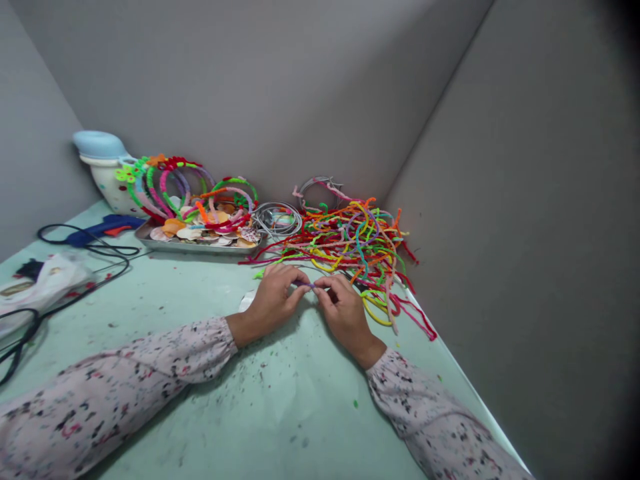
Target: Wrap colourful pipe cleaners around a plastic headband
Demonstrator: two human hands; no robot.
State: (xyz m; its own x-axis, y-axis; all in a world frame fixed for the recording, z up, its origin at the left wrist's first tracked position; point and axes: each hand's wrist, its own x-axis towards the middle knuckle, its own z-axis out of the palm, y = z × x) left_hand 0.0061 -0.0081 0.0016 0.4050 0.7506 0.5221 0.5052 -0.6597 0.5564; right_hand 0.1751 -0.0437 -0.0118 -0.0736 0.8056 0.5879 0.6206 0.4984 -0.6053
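Observation:
My left hand (278,295) and my right hand (345,311) meet near the middle of the pale green table (290,413). Between their fingertips they pinch a small purple piece (311,286), mostly hidden by the fingers. A thin dark wire or cord arcs just behind the hands. Beyond my right hand lies a tangled heap of fuzzy pipe cleaners (345,233) in many colours. Part of a white round item (247,301) shows beside my left hand.
A metal tray (200,248) holds shells and colourful fuzzy hoops. Coiled grey wire (278,220) sits right of it. At the left are a spotted container (107,180), a blue tool (105,229), a black cable (113,277) and a plastic bag (55,283). Walls enclose the table.

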